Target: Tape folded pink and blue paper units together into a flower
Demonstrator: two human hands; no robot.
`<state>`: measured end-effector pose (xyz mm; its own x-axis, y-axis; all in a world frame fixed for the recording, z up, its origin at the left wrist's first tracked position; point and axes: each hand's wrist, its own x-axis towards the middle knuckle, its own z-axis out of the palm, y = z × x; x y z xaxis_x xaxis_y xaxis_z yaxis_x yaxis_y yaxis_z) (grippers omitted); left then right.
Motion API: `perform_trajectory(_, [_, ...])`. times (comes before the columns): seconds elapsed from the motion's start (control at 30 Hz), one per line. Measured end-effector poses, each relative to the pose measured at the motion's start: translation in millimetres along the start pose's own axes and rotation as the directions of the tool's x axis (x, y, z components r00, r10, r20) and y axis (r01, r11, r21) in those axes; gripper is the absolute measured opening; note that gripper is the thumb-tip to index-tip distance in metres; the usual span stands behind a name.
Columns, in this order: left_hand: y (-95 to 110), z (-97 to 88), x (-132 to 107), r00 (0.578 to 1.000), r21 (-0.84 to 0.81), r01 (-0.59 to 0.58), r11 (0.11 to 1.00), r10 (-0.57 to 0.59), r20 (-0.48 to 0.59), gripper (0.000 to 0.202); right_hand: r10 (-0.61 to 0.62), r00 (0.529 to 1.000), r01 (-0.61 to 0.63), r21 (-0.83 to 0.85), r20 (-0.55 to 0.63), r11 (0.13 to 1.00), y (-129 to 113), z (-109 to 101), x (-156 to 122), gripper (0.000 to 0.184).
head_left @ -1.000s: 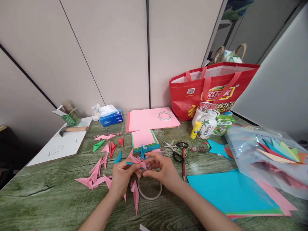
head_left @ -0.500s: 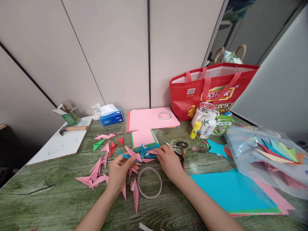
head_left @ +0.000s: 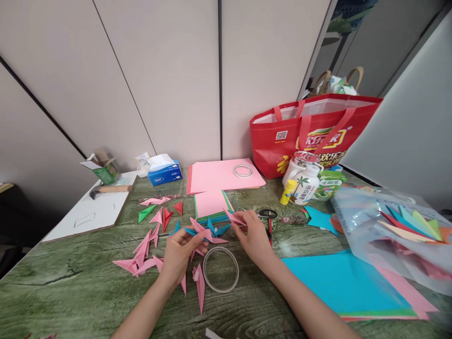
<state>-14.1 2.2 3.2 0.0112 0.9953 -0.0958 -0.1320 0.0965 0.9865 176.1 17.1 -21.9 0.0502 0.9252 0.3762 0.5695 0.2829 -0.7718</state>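
Note:
My left hand (head_left: 178,254) is closed on a joined cluster of pink and blue folded paper pieces (head_left: 199,231), held just above the green table (head_left: 70,287). My right hand (head_left: 251,235) pinches a single pink folded paper piece (head_left: 233,218) a little to the right of the cluster. A clear tape ring (head_left: 221,269) lies flat on the table below and between both hands. Loose pink folded pieces (head_left: 141,254) lie left of my left hand, and one long pink piece (head_left: 200,282) lies by my left wrist.
Scissors (head_left: 266,215) lie behind my right hand. A stack of small coloured sheets (head_left: 211,205) and large pink paper (head_left: 222,175) sit further back. Blue sheets (head_left: 339,282) and a plastic bag of paper (head_left: 395,230) lie right. A red bag (head_left: 310,132), bottles, tissue box (head_left: 164,173) and white board (head_left: 92,212) line the back.
My right hand left the cluster, reached to the paper stack, and has now lifted a single pink folded piece. My left hand kept hold of the cluster.

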Motion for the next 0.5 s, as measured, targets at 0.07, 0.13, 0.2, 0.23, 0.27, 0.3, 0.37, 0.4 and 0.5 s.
perform_trajectory(0.07, [1.1, 1.7, -1.0, 1.0, 0.018, 0.015, 1.0, -0.015, -0.003, 0.021, 0.084, 0.995, -0.094, 0.268, 0.048, 0.959, -2.3, 1.9, 0.4, 0.014])
perform_trajectory(0.13, [2.5, 3.1, -1.9, 1.0, 0.026, 0.023, 0.999, -0.023, -0.011, 0.022, 0.156, 0.973, -0.22, 0.489, 0.168, 0.844, -5.1, 4.5, 0.5, 0.017])
perform_trajectory(0.2, [3.7, 4.0, -2.3, 0.999, 0.028, 0.028, 0.999, -0.028, -0.017, 0.023, 0.189, 0.941, -0.326, 0.605, 0.28, 0.726, -8.3, 6.7, 0.4, 0.02])
perform_trajectory(0.23, [4.1, 4.1, -2.4, 0.999, 0.031, 0.029, 0.999, -0.028, -0.016, 0.023, 0.198, 0.929, -0.36, 0.633, 0.314, 0.686, -10.1, 7.2, 0.3, 0.022])
perform_trajectory(0.27, [4.2, 4.1, -2.4, 0.999, 0.034, 0.03, 0.999, -0.029, -0.013, 0.023, 0.203, 0.919, -0.385, 0.65, 0.339, 0.655, -12.1, 7.3, 0.1, 0.025])
perform_trajectory(0.3, [4.2, 4.0, -2.4, 1.0, 0.036, 0.03, 0.999, -0.03, -0.007, 0.023, 0.203, 0.913, -0.399, 0.667, 0.355, 0.629, -14.2, 6.9, -0.1, 0.027])
perform_trajectory(0.37, [4.0, 3.5, -2.5, 0.999, 0.041, 0.031, 0.999, -0.032, 0.013, 0.022, 0.186, 0.906, -0.414, 0.703, 0.381, 0.578, -18.3, 5.3, -0.8, 0.031])
perform_trajectory(0.4, [3.8, 3.2, -2.6, 0.999, 0.044, 0.033, 0.998, -0.035, 0.023, 0.021, 0.179, 0.902, -0.423, 0.721, 0.393, 0.549, -20.1, 4.4, -1.1, 0.034])
perform_trajectory(0.5, [3.7, 2.6, -3.1, 0.998, 0.059, 0.038, 0.998, -0.041, 0.048, 0.02, 0.185, 0.898, -0.437, 0.75, 0.4, 0.496, -22.6, 3.0, -1.7, 0.03])
